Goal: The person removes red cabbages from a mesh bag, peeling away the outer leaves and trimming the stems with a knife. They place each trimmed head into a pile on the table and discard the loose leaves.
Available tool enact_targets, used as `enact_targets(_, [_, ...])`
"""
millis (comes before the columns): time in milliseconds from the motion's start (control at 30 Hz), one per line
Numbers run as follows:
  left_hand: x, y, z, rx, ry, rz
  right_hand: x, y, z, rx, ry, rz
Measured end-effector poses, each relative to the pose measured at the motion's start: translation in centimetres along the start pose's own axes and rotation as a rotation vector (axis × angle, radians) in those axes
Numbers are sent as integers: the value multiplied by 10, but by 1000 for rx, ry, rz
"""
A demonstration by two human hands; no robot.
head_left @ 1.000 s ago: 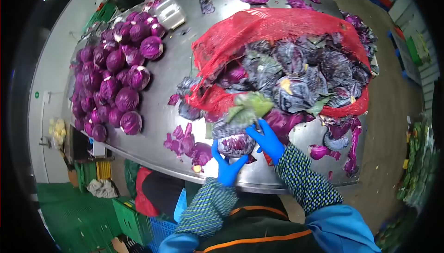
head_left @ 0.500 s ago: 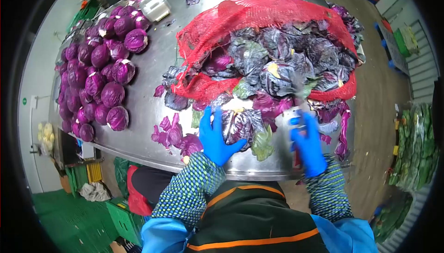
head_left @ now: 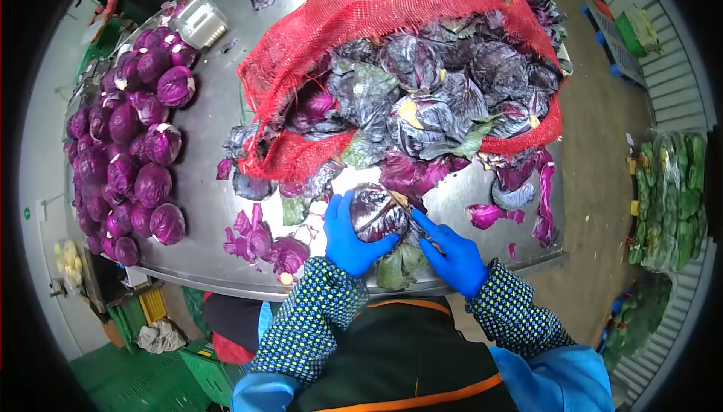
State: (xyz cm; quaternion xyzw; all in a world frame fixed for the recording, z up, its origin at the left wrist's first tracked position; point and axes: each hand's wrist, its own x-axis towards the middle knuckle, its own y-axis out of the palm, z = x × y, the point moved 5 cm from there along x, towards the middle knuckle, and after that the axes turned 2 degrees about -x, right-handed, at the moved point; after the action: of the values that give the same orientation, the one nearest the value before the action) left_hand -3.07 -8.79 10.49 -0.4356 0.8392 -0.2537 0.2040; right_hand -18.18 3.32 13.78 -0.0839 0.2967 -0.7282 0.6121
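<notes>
The purple cabbage (head_left: 376, 212) sits on the worktop (head_left: 211, 201) near its front edge, between both hands. The left hand (head_left: 346, 237) wraps around its side — gripping it. The right hand (head_left: 454, 260) touches the other side — open or closed, I cannot tell.

One camera, worn on the person's head, looks forward and steeply down at a steel table (head_left: 203, 137) through a wide, edge-bending lens. The left hand (head_left: 348, 237) and right hand (head_left: 454, 260) sit close beneath it; the red net sack (head_left: 392, 13) lies farther off.
</notes>
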Motion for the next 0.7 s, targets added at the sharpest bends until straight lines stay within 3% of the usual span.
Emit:
enact_targets(67, [6, 0, -6, 51, -20, 28, 6, 5, -8, -291, 22, 15])
enact_targets(333, [13, 3, -2, 74, -67, 70, 27, 48, -52, -380, 213, 145])
enact_targets(433, [18, -1, 1, 52, -55, 103, 38, 51, -89, -393, 428, 356])
enact_targets(500, [12, 3, 49, -360, 29, 68, 43, 57, -113, -368, 437, 304])
enact_targets(533, [10, -14, 44, -510, -41, 139, 36, 45, -92, -315, 303, 172])
enact_targets(567, [3, -20, 62, -725, -129, 168, 32, 50, -79, -308, 283, 186])
enact_targets(633, [-7, -28, 74, -895, -261, 110, 29, 51, -56, 207, 297, -120])
enact_targets(700, [-19, -35, 63, -1018, -88, 86, 41, 38, -5, 517, 257, -161])
